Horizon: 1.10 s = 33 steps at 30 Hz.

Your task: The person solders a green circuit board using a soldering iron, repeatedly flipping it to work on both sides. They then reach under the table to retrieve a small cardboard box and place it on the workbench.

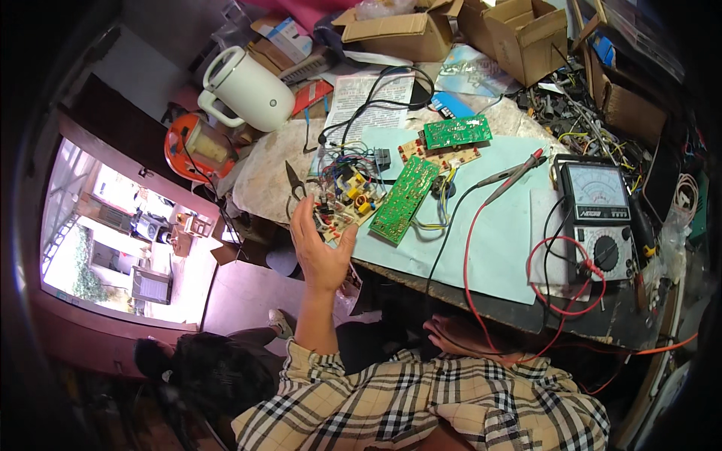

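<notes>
My left hand (325, 252) is at the table's near left edge, thumb and fingers spread apart around the near corner of a populated circuit board (351, 201). I cannot tell whether it touches the board. Components and thin wires crowd that board. Just to its right a green circuit board (404, 200) lies solder side up, with another green board (457, 132) farther back on a tan board (470, 154). Pliers (294, 180) lie beyond my left fingers. Below the table edge, my right hand (449, 333) shows only partly; its grip is hidden.
An analog multimeter (596, 218) stands at the right, its red and black test probes (519, 173) lying on the pale blue sheet (496, 240). A white kettle (252, 90), cardboard boxes (519, 37) and heaped cables (564, 113) border the table. Another person (214, 372) is at the lower left.
</notes>
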Each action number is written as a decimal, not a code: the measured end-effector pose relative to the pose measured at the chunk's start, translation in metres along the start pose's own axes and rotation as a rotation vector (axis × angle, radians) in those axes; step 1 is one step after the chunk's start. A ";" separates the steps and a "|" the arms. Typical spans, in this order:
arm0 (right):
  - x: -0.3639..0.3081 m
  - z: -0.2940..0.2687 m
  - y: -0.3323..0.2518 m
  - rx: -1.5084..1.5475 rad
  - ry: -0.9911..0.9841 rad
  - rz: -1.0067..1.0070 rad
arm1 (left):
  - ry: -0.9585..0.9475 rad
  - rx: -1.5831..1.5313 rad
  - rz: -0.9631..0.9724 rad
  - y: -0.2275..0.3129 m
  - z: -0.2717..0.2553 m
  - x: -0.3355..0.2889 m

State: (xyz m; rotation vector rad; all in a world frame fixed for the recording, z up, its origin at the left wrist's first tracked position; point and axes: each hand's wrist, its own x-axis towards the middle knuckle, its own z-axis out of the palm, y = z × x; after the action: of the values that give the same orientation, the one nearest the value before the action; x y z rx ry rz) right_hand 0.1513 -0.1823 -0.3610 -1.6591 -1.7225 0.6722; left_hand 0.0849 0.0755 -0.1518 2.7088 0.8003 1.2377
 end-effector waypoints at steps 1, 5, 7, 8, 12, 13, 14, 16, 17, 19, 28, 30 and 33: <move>0.000 0.001 0.007 0.051 0.035 0.013 | -0.062 -0.023 -0.034 -0.004 0.003 0.001; -0.003 0.001 0.019 0.315 0.131 0.124 | -0.201 -0.075 -0.111 -0.015 0.014 0.003; -0.005 0.013 0.034 0.372 0.141 0.102 | -0.204 -0.130 -0.156 -0.014 0.013 0.004; -0.004 0.016 0.040 0.394 0.126 0.097 | -0.192 -0.116 -0.148 -0.018 0.014 0.004; -0.007 0.005 0.033 0.267 0.130 0.161 | -0.265 -0.191 -0.114 -0.020 0.018 0.022; -0.010 0.007 0.033 0.287 0.125 0.212 | -0.272 -0.177 -0.073 -0.024 0.019 0.026; -0.013 0.008 0.033 0.307 0.121 0.264 | -0.288 -0.230 -0.074 -0.025 0.021 0.031; -0.018 0.016 0.041 0.284 0.153 0.296 | -0.307 -0.307 -0.073 -0.029 0.026 0.037; -0.022 0.024 0.047 0.247 0.186 0.277 | -0.316 -0.326 -0.075 -0.031 0.029 0.039; -0.025 0.031 0.052 0.253 0.217 0.255 | -0.317 -0.333 -0.060 -0.035 0.036 0.041; 0.006 -0.029 -0.014 0.032 -0.055 0.262 | 0.056 -0.204 0.164 -0.039 0.035 0.027; 0.009 -0.034 -0.025 0.054 -0.030 0.299 | 0.119 -0.229 0.209 -0.032 0.035 0.023; 0.023 -0.044 -0.039 0.096 -0.047 0.336 | 0.047 -0.320 0.262 -0.011 0.029 0.010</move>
State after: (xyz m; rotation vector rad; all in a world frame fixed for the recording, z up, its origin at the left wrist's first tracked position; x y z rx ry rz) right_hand 0.1583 -0.1657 -0.3004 -1.8958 -1.4291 0.9394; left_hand 0.1066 0.0941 -0.1679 2.5836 0.2251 1.3464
